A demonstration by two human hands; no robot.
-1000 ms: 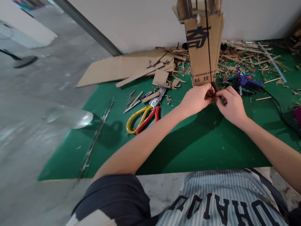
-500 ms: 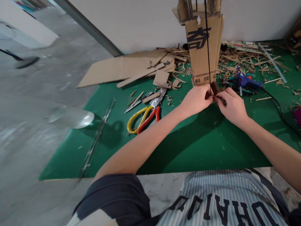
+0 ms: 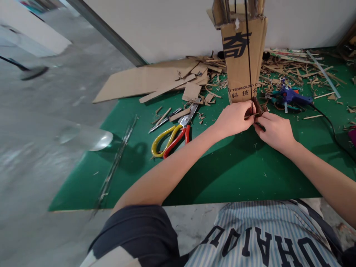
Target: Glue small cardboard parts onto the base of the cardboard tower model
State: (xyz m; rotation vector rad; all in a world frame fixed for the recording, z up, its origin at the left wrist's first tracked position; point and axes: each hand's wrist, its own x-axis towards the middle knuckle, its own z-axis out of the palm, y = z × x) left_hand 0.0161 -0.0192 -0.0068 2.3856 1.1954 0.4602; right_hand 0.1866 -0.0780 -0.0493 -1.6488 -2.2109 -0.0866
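A tall cardboard tower [image 3: 241,55] with black printed characters stands on the green mat [image 3: 194,167]. A black string [image 3: 248,55] runs down its front face. My left hand [image 3: 233,118] is closed at the tower's base, pinching the lower end of the string. My right hand [image 3: 275,129] is closed just to its right, fingertips pinching the same string where the two hands meet. A small cardboard piece at the tower's foot is mostly hidden by my fingers.
Yellow-and-red-handled scissors [image 3: 174,133] and a slim metal blade [image 3: 164,120] lie left of my hands. A blue glue gun [image 3: 290,97] with a black cord lies to the right. Cardboard sheets [image 3: 144,79] and scraps litter the back. A clear ruler [image 3: 115,165] lies on the mat's left edge.
Both hands have stayed at the tower's base; my right hand has shifted slightly down and toward the left hand, fingers working the string.
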